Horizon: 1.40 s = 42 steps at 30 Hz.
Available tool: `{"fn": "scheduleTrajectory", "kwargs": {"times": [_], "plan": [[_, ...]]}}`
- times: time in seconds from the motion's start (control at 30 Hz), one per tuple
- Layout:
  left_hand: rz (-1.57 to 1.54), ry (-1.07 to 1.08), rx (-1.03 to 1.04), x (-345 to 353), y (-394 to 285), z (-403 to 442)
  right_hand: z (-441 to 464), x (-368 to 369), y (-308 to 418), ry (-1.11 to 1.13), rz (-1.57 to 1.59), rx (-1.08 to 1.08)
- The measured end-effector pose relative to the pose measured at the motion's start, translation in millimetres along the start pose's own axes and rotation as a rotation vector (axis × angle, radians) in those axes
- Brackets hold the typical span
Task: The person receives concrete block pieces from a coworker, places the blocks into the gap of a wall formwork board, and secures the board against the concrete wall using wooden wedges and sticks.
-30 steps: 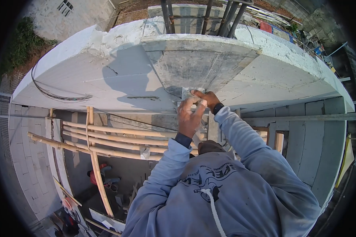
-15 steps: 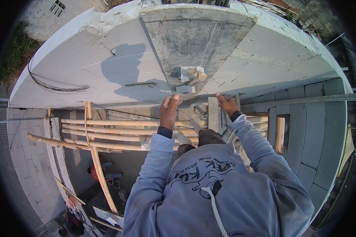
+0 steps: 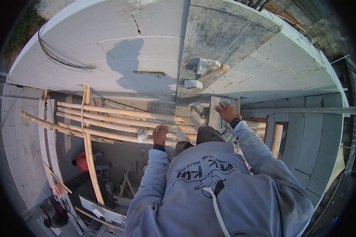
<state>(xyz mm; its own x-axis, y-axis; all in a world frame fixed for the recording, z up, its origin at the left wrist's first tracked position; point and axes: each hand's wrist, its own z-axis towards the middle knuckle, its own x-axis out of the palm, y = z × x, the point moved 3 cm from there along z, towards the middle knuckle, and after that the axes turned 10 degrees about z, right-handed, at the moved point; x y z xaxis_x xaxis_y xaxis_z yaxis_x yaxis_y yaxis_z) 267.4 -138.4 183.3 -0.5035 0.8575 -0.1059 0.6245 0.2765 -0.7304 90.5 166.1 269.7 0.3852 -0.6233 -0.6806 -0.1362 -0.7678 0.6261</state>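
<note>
My left hand point(image 3: 160, 135) is raised in front of my torso over the bamboo poles point(image 3: 126, 122), its fingers curled together. Whatever its fingertips may pinch is too small to make out. Farther right, my right hand point(image 3: 226, 113) is by an upright grey board point(image 3: 215, 114), with its fingers bent inward; any thing inside is hidden. Beyond both hands, a small pale block point(image 3: 193, 83) and a stick-like piece of wood point(image 3: 215, 73) lie against the dark grey panel point(image 3: 225, 35). Next to the wood is a crumpled whitish piece point(image 3: 207, 66).
A pale block wall point(image 3: 154, 51) curves across the front, with a loop of thin wire point(image 3: 59, 59) on its left. A metal bar point(image 3: 300, 111) juts in at right. Far below on the left are a person in red point(image 3: 82, 162) and another person point(image 3: 57, 215).
My left hand has drawn back toward my body and down, away from the pale block. My right hand's extended finger has bent in. The view has tilted, so the wall sits differently.
</note>
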Motion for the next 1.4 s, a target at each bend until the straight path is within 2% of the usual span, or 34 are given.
{"fn": "scheduleTrajectory", "kwargs": {"times": [0.17,0.27,0.37,0.5,0.6,0.63,0.73,0.83,0.9,1.0,1.07,1.17,1.27,1.37,1.4], "plan": [[-0.062,-0.046,0.063,-16.1,17.5,4.8,26.7,-13.1,56.4,-0.179,0.014,-0.224],[-0.082,-0.066,0.040,-31.9,43.9,6.2,23.6,4.6,52.6,-0.149,-0.068,-0.194],[0.000,-0.126,0.022,-45.5,74.0,7.3,9.3,38.6,23.2,-0.015,-0.139,-0.104],[0.209,-0.164,-0.044,-64.4,129.1,16.4,-23.4,70.5,-18.7,0.166,-0.182,-0.109],[0.086,-0.228,-0.016,-67.5,137.0,10.5,-33.7,77.9,-52.5,0.259,-0.281,-0.068],[-0.012,-0.219,-0.027,-67.2,138.9,9.2,-35.0,74.0,-47.3,0.317,-0.369,0.007],[0.172,-0.275,-0.088,-71.4,163.1,17.1,-20.3,64.3,-41.3,0.437,-0.326,0.121],[0.329,-0.218,-0.034,-69.2,139.6,11.3,-10.1,49.5,-44.0,0.293,-0.176,0.143],[0.048,-0.068,-0.082,-57.3,100.1,-1.9,-10.2,40.6,-53.0,0.208,-0.034,0.113],[0.198,0.018,-0.019,-55.3,85.9,15.1,-22.6,26.7,-81.0,0.111,0.121,0.137],[0.280,0.058,0.015,-49.4,69.1,22.7,-35.2,24.7,-130.3,0.022,0.213,0.252],[0.312,0.107,-0.020,-21.9,35.8,22.6,-70.3,7.6,-200.3,-0.047,0.096,0.613],[0.482,0.171,-0.030,4.1,18.2,28.7,-122.9,18.3,-287.8,-0.182,0.314,0.882],[0.665,0.279,-0.007,32.4,6.7,39.3,-167.7,52.7,-355.1,-0.135,0.148,0.870],[0.711,0.281,-0.009,48.2,-2.3,34.2,-180.5,60.2,-364.6,-0.146,0.203,0.909]]}}
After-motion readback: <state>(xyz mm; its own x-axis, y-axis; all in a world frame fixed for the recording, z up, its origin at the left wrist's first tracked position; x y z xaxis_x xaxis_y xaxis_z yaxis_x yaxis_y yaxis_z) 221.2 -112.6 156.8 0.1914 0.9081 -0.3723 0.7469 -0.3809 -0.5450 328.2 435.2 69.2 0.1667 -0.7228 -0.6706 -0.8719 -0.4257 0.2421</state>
